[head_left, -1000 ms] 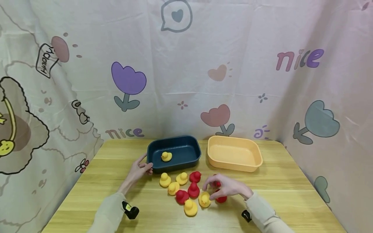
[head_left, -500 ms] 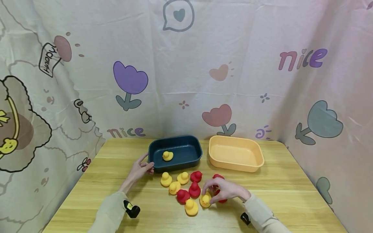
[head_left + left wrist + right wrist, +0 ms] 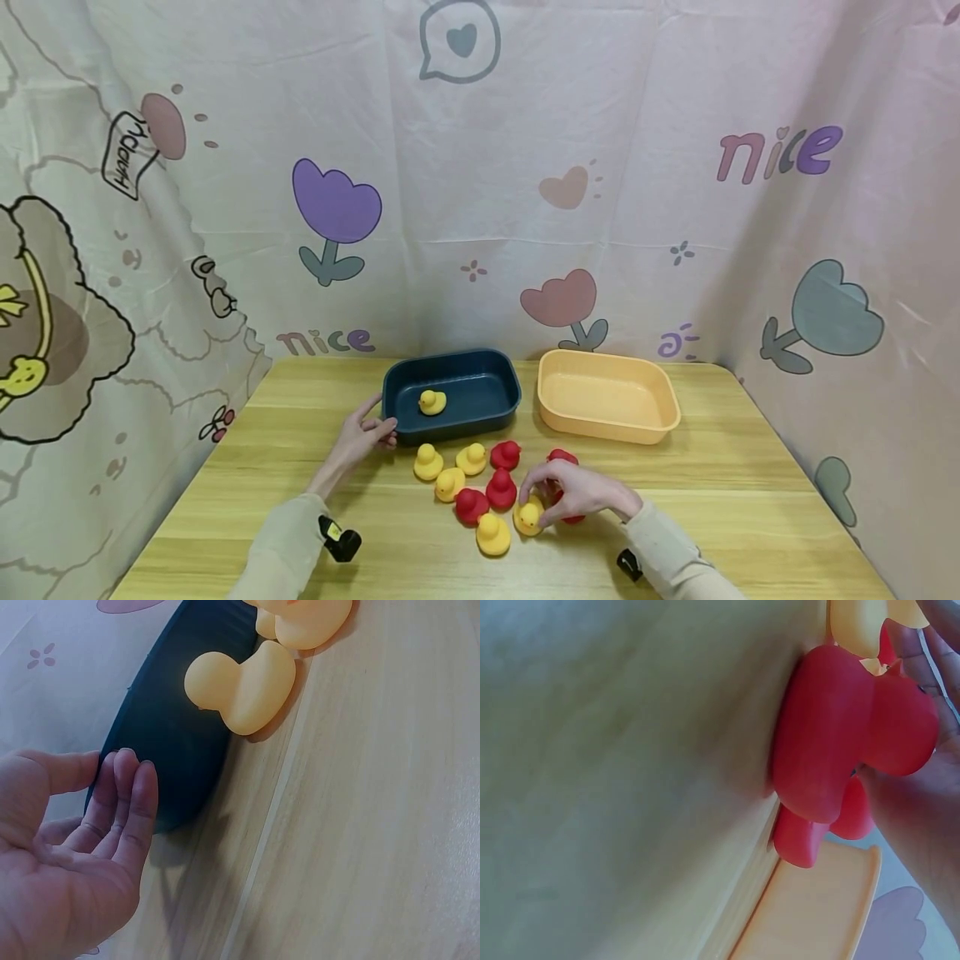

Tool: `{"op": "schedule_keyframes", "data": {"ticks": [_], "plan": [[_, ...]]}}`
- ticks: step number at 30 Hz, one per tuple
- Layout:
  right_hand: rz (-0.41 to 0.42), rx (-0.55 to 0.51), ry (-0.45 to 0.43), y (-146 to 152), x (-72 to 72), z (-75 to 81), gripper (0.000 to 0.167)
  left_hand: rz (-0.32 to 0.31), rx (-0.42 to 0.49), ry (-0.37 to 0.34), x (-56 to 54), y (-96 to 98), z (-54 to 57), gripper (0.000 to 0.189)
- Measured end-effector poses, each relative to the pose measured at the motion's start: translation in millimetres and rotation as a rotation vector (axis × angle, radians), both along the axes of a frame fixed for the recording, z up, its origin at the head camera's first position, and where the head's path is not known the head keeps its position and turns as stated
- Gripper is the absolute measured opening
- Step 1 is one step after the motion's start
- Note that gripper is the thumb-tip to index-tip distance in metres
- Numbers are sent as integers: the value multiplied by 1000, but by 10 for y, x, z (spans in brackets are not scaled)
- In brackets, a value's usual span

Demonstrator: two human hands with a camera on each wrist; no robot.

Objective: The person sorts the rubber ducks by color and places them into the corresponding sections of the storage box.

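My left hand (image 3: 362, 435) grips the near left corner of a dark blue tray (image 3: 491, 414), thumb and fingers at its rim in the left wrist view. One yellow rubber duck (image 3: 432, 403) sits inside that tray. My right hand (image 3: 583, 490) pinches another yellow rubber duck (image 3: 528, 517) on the table, with thumb and fingertips at its sides. Partly hidden under this hand are two red rubber ducks; the nearer red duck (image 3: 821, 735) fills the middle of the right wrist view. Left of the pinched duck, a red duck (image 3: 501, 490) and a yellow duck (image 3: 492, 535) stand close by.
A light orange tray (image 3: 670, 417) stands right of the blue one. Several more yellow and red ducks sit in front of the blue tray, including a yellow duck (image 3: 427, 462) near my left fingers. A printed curtain (image 3: 465, 167) hangs behind the wooden table (image 3: 420, 567).
My right hand has come slightly nearer and its thumb and fingers have closed in on the yellow duck. The left hand stays at the blue tray; the head view shifted a little.
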State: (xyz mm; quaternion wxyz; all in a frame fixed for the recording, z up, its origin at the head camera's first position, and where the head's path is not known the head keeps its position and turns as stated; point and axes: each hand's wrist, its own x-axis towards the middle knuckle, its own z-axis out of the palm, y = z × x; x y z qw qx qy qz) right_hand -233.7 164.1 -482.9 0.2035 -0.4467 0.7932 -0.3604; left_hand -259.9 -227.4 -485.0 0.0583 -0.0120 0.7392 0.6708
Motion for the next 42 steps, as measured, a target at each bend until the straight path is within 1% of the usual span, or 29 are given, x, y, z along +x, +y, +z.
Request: {"op": "schedule_keyframes", "data": {"ticks": [6, 9, 13, 17, 21, 25, 30, 36, 42], "plan": [[1, -7, 22, 3, -12, -35, 26, 1, 8, -4, -9, 7, 5, 72], [3, -16, 18, 6, -16, -43, 26, -2, 8, -6, -10, 10, 6, 72], [2, -35, 10, 10, -19, -22, 26, -9, 7, -7, -10, 9, 6, 73], [8, -57, 51, 2, -34, 23, 24, -7, 10, -3, -15, 9, 2, 73], [7, -68, 97, -28, -64, 97, 23, -1, 5, 0, -14, 13, 6, 73], [-9, -81, 101, -61, -121, 199, 24, 1, -3, -1, -7, 16, 28, 72], [-34, -110, 125, -108, -245, 336, 24, -3, -16, -6, -5, 10, 44, 72], [-62, -106, 138, -203, -397, 449, 25, -10, -23, -7, -5, 9, 34, 73], [-122, -125, 136, -355, -508, 576, 26, -4, -15, -14, -3, 11, 26, 73]]}}
